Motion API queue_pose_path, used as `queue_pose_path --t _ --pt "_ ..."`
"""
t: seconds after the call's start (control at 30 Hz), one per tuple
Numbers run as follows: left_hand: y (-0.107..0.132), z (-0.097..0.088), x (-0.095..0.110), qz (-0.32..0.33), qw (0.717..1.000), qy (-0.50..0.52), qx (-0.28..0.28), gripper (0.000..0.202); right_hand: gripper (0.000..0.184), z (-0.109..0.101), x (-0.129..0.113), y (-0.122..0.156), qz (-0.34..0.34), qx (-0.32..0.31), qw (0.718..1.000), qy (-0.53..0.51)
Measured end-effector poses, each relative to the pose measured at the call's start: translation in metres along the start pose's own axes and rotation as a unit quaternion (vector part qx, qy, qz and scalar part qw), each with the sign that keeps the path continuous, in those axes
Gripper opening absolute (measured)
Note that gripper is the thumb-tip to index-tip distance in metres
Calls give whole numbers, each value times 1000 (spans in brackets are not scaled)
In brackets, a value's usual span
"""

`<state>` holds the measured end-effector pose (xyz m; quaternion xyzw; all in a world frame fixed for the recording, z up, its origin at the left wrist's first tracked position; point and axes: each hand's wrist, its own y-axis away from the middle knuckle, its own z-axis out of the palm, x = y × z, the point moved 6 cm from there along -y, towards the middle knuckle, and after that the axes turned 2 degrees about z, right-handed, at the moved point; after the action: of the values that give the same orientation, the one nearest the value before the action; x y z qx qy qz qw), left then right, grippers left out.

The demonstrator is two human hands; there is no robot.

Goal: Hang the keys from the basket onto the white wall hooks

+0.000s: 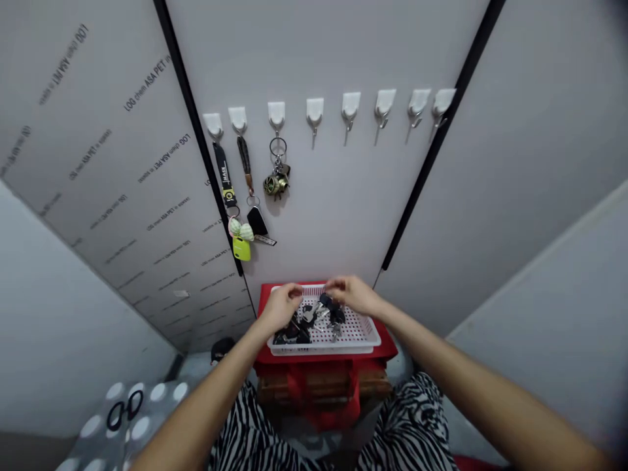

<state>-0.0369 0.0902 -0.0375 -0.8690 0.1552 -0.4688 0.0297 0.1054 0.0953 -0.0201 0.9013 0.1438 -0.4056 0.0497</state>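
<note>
A white perforated plastic basket (pixel 343 343) holds several keys (pixel 321 315) and dark key fobs (pixel 294 332) in a loose pile. My left hand (pixel 283 306) is above the basket's left part, its fingers loosely bent and apart from the thumb. From the right, my right hand (pixel 354 294) reaches over the far rim. Its blurred fingers are apart, close above a dark fob (pixel 326 300); I cannot tell whether they touch it. Nothing shows in either hand.
White adhesive hooks (pixel 314 111) line the wall panel. Three on the left carry a black strap keychain (pixel 223 173), a braided strap keychain (pixel 244 157) and a brass-coloured keychain (pixel 277 183). Under the basket is a red bag (pixel 387 347). Black-handled scissors (pixel 125 409) lie on wrapped bottles (pixel 142 428) at lower left.
</note>
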Motion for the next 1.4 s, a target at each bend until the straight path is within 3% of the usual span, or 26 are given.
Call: queue_pose_path --t 0.1,0.23,0.4,0.53,0.73,0.9,1.03,1.2,1.4 --pt "11 20 -14 6 992 -119 -47 21 17 21 32 13 -18 12 992 126" --pt "16 28 -17 8 966 -239 -102 24 24 28 39 17 -42 28 979 195" --pt "18 30 -16 17 957 -264 -117 28 31 26 37 17 -30 61 975 212" --pt "19 30 -18 3 960 -260 -106 25 35 30 38 17 -22 37 967 250" --pt "17 23 -18 14 978 -182 -99 23 24 33 41 16 -6 10 962 272" --pt "16 23 -19 46 973 -156 -162 36 21 34 30 18 -40 25 968 246" --pt "15 20 -18 54 973 -167 -149 35 20 41 15 21 -83 30 977 195" --pt "12 12 -20 -29 991 11 -132 31 22 57 7 20 -99 -18 986 136" --pt "6 9 -8 -68 971 185 -134 27 25 60 -7 16 -112 -13 993 32"
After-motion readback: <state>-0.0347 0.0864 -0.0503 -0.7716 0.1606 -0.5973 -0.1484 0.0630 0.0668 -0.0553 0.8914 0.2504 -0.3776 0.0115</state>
